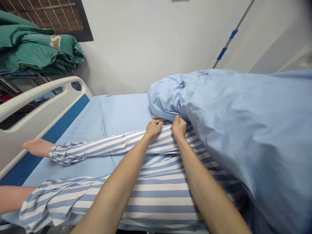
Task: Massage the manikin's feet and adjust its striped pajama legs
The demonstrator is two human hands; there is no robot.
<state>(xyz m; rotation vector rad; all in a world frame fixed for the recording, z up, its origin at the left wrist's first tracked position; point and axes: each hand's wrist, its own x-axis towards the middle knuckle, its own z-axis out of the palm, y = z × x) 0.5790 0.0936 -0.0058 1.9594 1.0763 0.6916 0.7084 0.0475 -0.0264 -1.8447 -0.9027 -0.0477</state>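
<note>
Reaches across the near leg with both arms (122, 182), to the thigh of the far leg in striped trousers (165, 191). Grips there with the left hand (154, 128), fingers curled nearly closed, seemingly on a small fold of striped cloth. Grips just beside it, at the edge of the blue blanket (231, 107), with the right hand (179, 127), fingers bent in tight, probably on the same cloth. Can't tell the amount of fabric inside either grip, with the fingertips mostly hidden. Held in two places, probably to share the pull and keep the cloth between from bunching. Heaped over the upper part of the lying person (21, 195), the blanket, in a way likely to leave the legs in easy reach. Shows also a sliver of skin (158, 117) at its edge, too covered to identify.

Worn on both legs, the trousers, on the pale blue sheet (124, 109), short of the white bed end (26, 139). White and blue, striped mostly lengthwise. Loose and creased, gathered into thick wrinkles at the hems, above a bare foot (40, 148) on the far side. Flatter and wider over the near thigh.
</note>
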